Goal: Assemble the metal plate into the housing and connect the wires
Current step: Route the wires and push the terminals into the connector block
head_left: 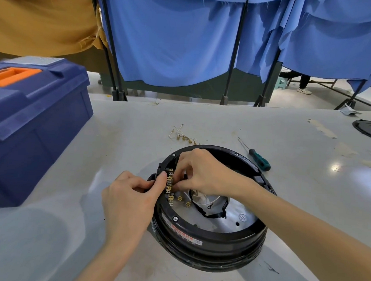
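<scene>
Mid-frame, my left hand (131, 199) clamps its fingers on the black housing (208, 237) rim, my right hand (202, 170) pinches the brass terminal strip (170, 182).

Left hand (133, 193) gripping housing (205, 245), right hand (202, 170) pinching terminals (170, 179)

Both bare forearms reach in from the near edge. The left hand (133, 193) curls, thumb and forefinger gripping the housing (210, 241) rim. The right hand (204, 173) arches over, fingertips pinched together, their hold hidden.
</scene>
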